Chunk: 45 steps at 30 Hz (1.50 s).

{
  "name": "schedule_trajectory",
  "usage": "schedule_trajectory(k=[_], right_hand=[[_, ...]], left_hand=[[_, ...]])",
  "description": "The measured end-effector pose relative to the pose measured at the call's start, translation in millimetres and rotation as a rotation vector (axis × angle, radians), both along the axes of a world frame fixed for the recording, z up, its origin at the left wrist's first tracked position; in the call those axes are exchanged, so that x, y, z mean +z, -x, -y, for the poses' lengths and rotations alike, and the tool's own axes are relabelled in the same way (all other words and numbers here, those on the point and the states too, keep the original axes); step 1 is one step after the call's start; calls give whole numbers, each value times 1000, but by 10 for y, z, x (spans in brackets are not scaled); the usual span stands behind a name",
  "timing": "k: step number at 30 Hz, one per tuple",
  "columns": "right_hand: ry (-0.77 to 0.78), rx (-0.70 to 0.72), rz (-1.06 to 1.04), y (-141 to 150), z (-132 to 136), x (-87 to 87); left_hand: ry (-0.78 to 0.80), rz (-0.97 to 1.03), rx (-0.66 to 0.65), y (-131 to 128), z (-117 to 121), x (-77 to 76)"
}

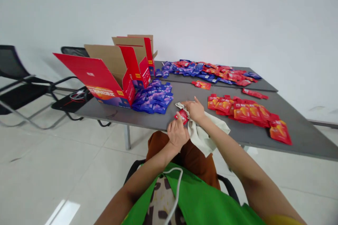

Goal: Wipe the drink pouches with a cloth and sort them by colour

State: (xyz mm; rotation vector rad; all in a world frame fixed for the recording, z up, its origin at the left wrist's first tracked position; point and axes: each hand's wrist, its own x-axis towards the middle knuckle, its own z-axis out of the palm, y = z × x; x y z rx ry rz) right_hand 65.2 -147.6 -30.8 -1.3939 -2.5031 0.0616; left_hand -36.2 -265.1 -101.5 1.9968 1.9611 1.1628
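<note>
At the table's near edge lies a small red pouch (pixel 182 116), partly covered by my fingers. My left hand (pixel 177 133) grips it from the near side, a finger pressed on its top. My right hand (pixel 194 111) is closed over a pale cloth (pixel 203 134), whose upper part touches the pouch and whose loose end drapes over the table edge. Right of my hands, a row of overlapping red-orange pouches (pixel 244 110) lies flat. To the left is a stack of blue-purple pouches (pixel 154 97).
Open red cardboard boxes (pixel 105 84) stand at the table's left end. A mixed heap of blue and red pouches (pixel 208 71) spreads along the back. Single red pouches (pixel 201 84) lie before it. Black chairs (pixel 21 88) are to the left of the grey table (pixel 182 91).
</note>
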Motion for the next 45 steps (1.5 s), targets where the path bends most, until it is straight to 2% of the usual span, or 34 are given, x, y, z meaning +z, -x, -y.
schedule_trajectory(k=[2, 4, 7, 10, 12, 14, 17, 21, 24, 28, 30, 32, 36, 40, 45], right_hand=[[-27, -97, 37, -43, -55, 82], [-52, -96, 25, -96, -32, 144], [-68, 148, -70, -180, 132, 146], [25, 432, -153, -270, 352, 57], [94, 478, -172, -337, 450, 2], [126, 454, -149, -400, 459, -14], [99, 366, -55, -454, 297, 39], [67, 134, 171, -441, -26, 191], [57, 92, 217, -424, -96, 316], [-24, 243, 91, -393, 164, 365], [-22, 344, 7, -366, 353, 299], [15, 387, -58, -353, 498, 191], [59, 292, -85, -438, 554, 7], [-15, 134, -135, -568, 521, -38], [-189, 139, -307, -493, 756, -97]], left_hand=[[-28, -67, 10, 0, 17, -1], [-79, -130, 36, 1, 14, -21], [-191, -206, 88, -1, -33, -77], [-312, -278, 153, -15, -84, -127], [-363, -316, 184, -28, -93, -132], [-373, -339, 187, -43, -81, -110], [-325, -347, 187, -64, -44, -41], [-239, -330, 185, -77, 3, 48], [-188, -348, 175, -71, 25, 86], [-170, -342, 163, -66, 51, 108], [-148, -337, 152, -66, 77, 113], [-118, -339, 139, -50, 111, 117], [-94, -316, 4, 121, 145, 179], [-68, -378, -182, 399, 42, 385], [-71, -499, -221, 461, -183, 671]])
